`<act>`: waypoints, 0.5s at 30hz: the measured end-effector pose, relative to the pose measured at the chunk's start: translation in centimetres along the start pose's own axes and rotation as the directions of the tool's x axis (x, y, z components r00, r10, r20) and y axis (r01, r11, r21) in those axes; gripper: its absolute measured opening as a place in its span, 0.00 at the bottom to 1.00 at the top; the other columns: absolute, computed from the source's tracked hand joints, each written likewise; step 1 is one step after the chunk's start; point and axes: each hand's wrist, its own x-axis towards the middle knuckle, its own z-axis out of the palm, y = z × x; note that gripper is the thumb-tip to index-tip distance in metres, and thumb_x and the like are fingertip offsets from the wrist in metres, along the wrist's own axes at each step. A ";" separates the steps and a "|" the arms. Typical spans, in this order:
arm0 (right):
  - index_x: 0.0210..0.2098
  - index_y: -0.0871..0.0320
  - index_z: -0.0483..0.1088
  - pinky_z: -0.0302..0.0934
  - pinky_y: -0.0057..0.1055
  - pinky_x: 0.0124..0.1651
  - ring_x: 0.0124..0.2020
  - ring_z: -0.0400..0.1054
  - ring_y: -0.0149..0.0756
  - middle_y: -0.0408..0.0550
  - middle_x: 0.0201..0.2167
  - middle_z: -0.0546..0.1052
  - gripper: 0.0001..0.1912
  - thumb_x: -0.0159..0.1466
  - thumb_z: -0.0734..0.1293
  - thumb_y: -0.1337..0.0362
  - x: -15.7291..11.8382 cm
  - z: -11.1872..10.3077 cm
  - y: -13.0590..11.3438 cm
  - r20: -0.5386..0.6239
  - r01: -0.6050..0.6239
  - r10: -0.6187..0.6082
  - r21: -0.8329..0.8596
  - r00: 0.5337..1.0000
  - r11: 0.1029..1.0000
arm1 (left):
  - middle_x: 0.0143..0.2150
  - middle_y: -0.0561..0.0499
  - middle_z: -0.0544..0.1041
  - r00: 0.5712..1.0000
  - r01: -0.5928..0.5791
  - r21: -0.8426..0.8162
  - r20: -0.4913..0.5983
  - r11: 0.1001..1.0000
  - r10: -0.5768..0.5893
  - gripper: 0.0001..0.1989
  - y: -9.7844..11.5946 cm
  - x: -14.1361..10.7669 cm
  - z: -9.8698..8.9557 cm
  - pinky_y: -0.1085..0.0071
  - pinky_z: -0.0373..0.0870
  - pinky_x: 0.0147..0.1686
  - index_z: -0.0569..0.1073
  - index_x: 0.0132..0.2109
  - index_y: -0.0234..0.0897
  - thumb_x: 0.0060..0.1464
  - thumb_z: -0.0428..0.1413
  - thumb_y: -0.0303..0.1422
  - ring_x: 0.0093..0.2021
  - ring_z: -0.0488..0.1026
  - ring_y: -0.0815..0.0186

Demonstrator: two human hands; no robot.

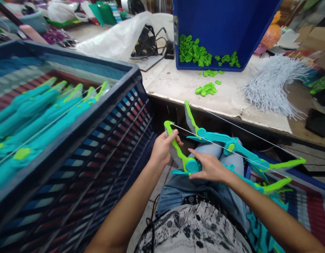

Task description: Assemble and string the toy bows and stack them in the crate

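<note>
Two teal-and-green toy bows with white strings lie across my lap. My left hand (164,146) is closed round the green limb of the nearer toy bow (181,154), close to its tip, where the string is attached. My right hand (207,165) grips the same bow's teal body beside the round joint, thumb and fingers on either side. Part of that body is hidden under my right hand and forearm. Just beyond rests the second toy bow (217,136), its string (252,133) running tip to tip.
On my left stands a dark blue crate (141,102) with several finished-looking bows (51,116). The table (162,79) ahead bears a blue bin (217,21) of small green parts (195,52), a loose pile (206,89) and white strings (275,84). More teal parts (265,228) sit at lower right.
</note>
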 end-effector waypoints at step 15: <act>0.65 0.54 0.55 0.62 0.37 0.41 0.44 0.63 0.47 0.56 0.45 0.68 0.36 0.58 0.63 0.75 -3.6 -3.5 6.3 -0.262 -0.371 0.279 -0.429 0.924 0.823 | 0.50 0.44 0.71 0.691 -0.619 0.643 0.172 0.451 0.702 0.18 -0.9 2.9 4.7 0.60 0.63 0.55 0.68 0.50 0.39 0.51 0.57 0.34 0.54 0.67 0.57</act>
